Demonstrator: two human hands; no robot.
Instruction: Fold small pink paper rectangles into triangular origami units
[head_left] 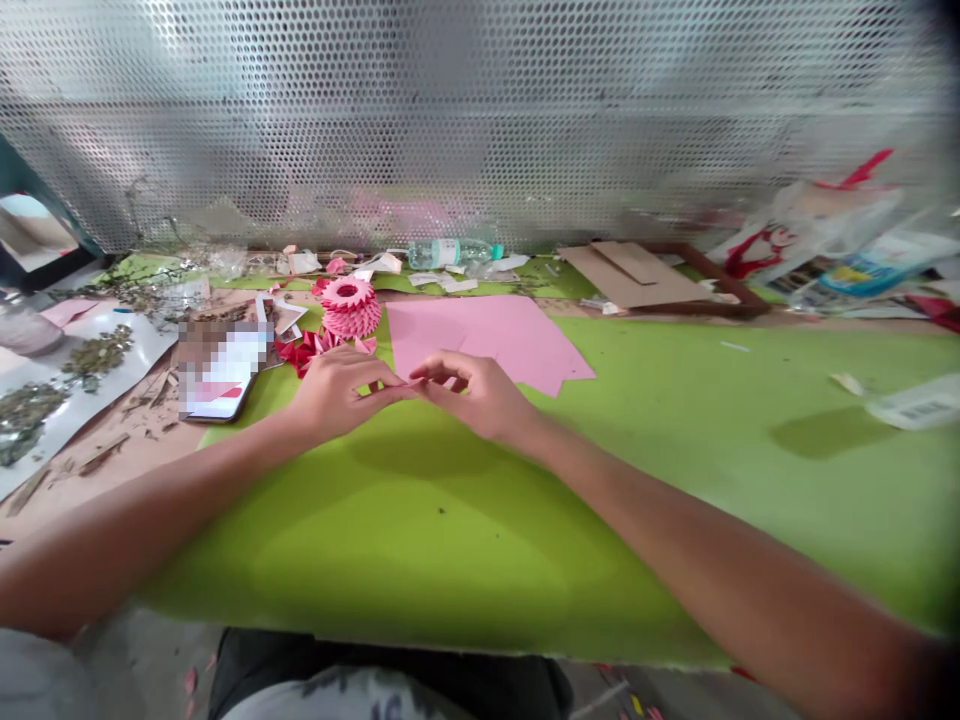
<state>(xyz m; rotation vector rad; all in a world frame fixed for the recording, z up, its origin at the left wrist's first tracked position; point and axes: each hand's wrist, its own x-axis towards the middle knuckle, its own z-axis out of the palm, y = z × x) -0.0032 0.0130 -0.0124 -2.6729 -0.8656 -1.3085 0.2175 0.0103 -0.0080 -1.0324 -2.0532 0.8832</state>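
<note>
Above the green table cover, my left hand and my right hand meet at their fingertips. Both are closed in a pinch on a small piece of pink paper, mostly hidden by the fingers. Just behind them lies a sheet of pink paper with a notched lower edge. A ring-shaped stack of folded pink paper stands beyond my left hand. Red folded paper pieces lie at its foot.
A phone lies left of my left hand, near dried plant bits on a white sheet. Along the perforated metal wall are a plastic bottle, a cardboard box and plastic bags. A white label is at right.
</note>
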